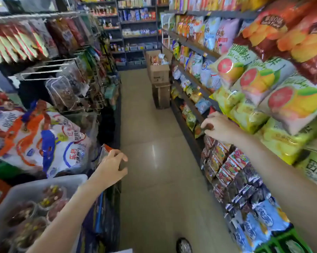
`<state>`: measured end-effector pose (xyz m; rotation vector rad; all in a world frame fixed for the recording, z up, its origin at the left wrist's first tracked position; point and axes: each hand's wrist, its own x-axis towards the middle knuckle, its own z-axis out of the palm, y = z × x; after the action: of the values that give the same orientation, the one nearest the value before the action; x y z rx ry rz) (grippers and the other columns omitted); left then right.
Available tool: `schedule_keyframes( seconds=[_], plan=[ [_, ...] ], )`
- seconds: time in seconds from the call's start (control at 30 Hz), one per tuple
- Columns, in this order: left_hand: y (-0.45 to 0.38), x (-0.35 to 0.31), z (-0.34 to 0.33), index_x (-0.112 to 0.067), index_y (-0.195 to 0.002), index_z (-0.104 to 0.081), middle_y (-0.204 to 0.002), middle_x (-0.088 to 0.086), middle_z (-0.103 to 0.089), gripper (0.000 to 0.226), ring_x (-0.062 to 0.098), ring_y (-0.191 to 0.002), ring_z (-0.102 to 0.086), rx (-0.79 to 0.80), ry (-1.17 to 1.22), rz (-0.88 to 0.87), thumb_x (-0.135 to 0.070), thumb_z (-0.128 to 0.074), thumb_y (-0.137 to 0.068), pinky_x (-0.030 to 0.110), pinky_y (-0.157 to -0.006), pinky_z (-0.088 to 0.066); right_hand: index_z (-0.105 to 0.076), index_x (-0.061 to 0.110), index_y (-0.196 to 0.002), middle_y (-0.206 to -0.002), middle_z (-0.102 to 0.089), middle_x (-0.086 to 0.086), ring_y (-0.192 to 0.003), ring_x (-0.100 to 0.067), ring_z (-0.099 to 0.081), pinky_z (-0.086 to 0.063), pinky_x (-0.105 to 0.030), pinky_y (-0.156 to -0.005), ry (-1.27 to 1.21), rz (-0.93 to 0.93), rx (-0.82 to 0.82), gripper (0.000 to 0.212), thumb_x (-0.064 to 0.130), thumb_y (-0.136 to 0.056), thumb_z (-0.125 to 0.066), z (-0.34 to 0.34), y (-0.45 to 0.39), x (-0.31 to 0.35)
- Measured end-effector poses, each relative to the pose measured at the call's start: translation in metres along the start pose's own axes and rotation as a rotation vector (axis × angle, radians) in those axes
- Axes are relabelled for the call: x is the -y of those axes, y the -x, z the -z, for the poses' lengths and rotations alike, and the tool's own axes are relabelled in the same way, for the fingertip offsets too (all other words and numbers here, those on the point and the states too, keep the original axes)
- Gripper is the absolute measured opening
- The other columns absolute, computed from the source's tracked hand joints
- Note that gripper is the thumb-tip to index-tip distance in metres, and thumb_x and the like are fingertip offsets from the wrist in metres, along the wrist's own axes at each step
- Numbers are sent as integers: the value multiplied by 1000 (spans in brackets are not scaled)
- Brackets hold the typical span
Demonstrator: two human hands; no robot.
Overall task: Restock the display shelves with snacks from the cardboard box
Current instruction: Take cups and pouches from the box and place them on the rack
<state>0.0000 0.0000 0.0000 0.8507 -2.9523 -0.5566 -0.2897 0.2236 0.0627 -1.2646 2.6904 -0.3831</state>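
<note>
The open cardboard box (158, 67) stands far down the aisle against the right-hand shelves, with snack bags showing in its top. My right hand (217, 127) reaches to the right shelf edge (194, 110) and its fingers curl round a small dark snack packet (207, 126) above a row of small red packets (225, 161). My left hand (114, 166) hovers over the aisle near the left display, fingers curled; a bag with an orange top (104, 152) sits just behind it, and I cannot tell whether the hand holds it.
Large chip bags (274, 92) fill the right shelves. On the left stand big white-and-orange bags (44, 139), hanging packets on hooks (50, 70) and a grey tub (50, 185) of cups. A second brown box (161, 95) sits under the first. Tiled aisle floor (150, 147) runs between. A shoe tip (184, 245) shows below.
</note>
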Motion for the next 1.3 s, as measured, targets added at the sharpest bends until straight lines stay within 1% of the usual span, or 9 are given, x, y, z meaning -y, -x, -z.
schedule_keyframes(
  seconds=[0.27,0.43,0.63,0.73,0.83,0.97,1.07,1.23,1.3],
  plan=[
    [-207,9,11,-16,-124,-50,-139,6,-33,35,28,-123,-42,154,-95,27,-25,-56,-90,34,-103,-35,-62,13,-115,-128,-41,-14,-123,-32,-39,-29,-33,-103,-63,18,93,26,15,-91,-56,-20,-205,-28],
    [-311,46,26,-15,-121,-51,-136,3,-33,32,21,-109,-53,143,-44,69,-22,-55,-91,26,-92,-40,-54,18,-123,-147,-14,-12,-132,-31,-34,-34,-33,-103,-96,28,150,32,16,-91,-57,-36,-335,-24],
    [-490,126,40,-14,-121,-51,-137,6,-32,32,23,-114,-50,128,-42,108,-22,-56,-90,25,-94,-37,-47,16,-129,-151,-3,-12,-132,-32,-35,-38,-33,-99,-6,-12,213,38,17,-92,-55,-57,-524,-26],
    [-596,146,73,-9,-121,-52,-132,11,-38,35,27,-116,-49,90,-44,54,-20,-59,-89,29,-97,-38,-44,14,-131,-151,1,-13,-128,-38,-38,-42,-36,-95,-2,-40,153,41,17,-92,-56,-42,-623,-18],
    [-691,153,111,-5,-119,-53,-131,15,-42,35,29,-123,-43,55,-20,14,-17,-60,-87,31,-100,-36,-46,15,-130,-150,-8,-16,-129,-37,-36,-37,-35,-99,-56,-79,71,42,18,-90,-59,-20,-707,-12],
    [-812,160,153,-6,-123,-51,-138,15,-31,39,29,-122,-44,-2,17,-76,-16,-60,-86,32,-102,-36,-51,10,-125,-146,-25,-13,-136,-27,-24,-30,-31,-101,-100,-47,56,35,16,-91,-56,2,-830,-31],
    [-903,178,163,-9,-126,-46,-144,14,-22,43,30,-117,-49,0,13,-77,-19,-60,-86,34,-101,-38,-54,5,-119,-139,-33,-17,-135,-30,-20,-29,-33,-101,-132,-91,61,28,12,-92,-53,-5,-921,-53],
    [-1059,228,182,-12,-127,-45,-146,12,-18,45,30,-119,-47,70,-52,-34,-23,-61,-86,34,-101,-38,-52,-1,-124,-103,-47,-10,-127,-35,-35,-29,-31,-98,-216,-160,53,34,9,-92,-53,-13,-1075,-60],
    [-1116,242,198,-10,-127,-46,-145,13,-21,46,31,-122,-44,45,-59,-27,-22,-61,-86,35,-103,-36,-58,-7,-115,-105,-56,-17,-117,-37,-46,-38,-35,-88,-258,-175,54,28,5,-90,-53,-2,-1137,-53]
  ],
)
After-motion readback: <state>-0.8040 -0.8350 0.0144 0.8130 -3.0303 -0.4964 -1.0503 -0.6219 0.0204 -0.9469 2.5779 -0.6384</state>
